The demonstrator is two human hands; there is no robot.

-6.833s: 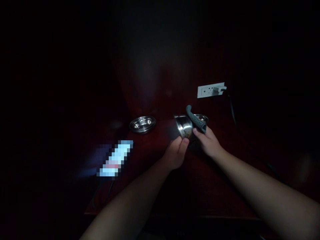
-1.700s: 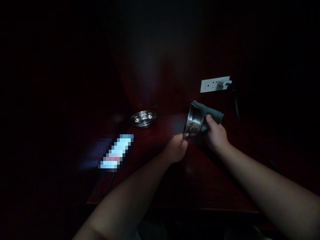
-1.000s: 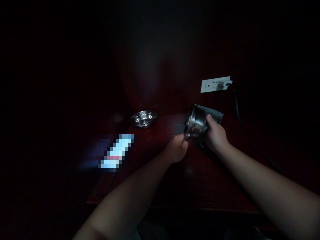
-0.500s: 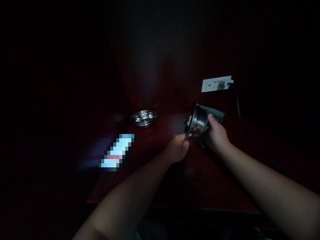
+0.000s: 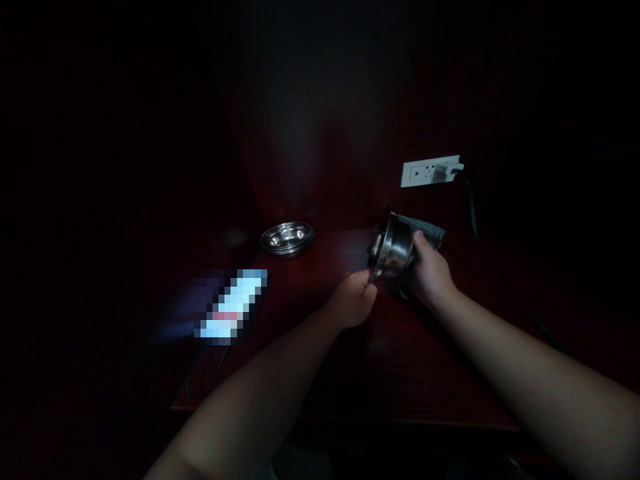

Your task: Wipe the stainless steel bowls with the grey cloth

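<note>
Free gap between bowl stack (image 5: pixel 287 240) and tilted bowl (image 5: pixel 399 248)

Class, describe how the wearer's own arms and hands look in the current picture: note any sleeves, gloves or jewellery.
The left hand and right hand are bare, without gloves. The left forearm and right forearm show no sleeve, watch, bracelet or clear marking. Many fingers are hidden, so rings cannot be ruled out.

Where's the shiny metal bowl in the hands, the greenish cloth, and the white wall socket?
Shiny metal bowl (image 5: pixel 399 247): head view, outer side.
Greenish cloth (image 5: pixel 429 230): head view, uncovered part.
White wall socket (image 5: pixel 429 172): head view, front plate.
</note>
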